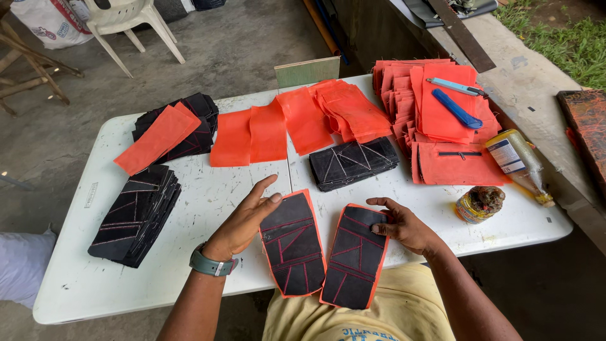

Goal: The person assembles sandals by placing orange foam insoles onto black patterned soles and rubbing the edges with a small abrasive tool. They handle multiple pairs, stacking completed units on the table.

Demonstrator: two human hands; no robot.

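So the left hand [245,218] is flat and open, fingers stretched out, thumb resting on the edge of a black stitched panel [292,244] with orange backing, not gripping anything. Just right of it, the right hand [401,225] is loosely curled, fingertips pressing the top corner of a second black panel [353,256]. Beyond both hands sits a black stack [353,163] and orange sheets [268,131] on the white table [208,189].
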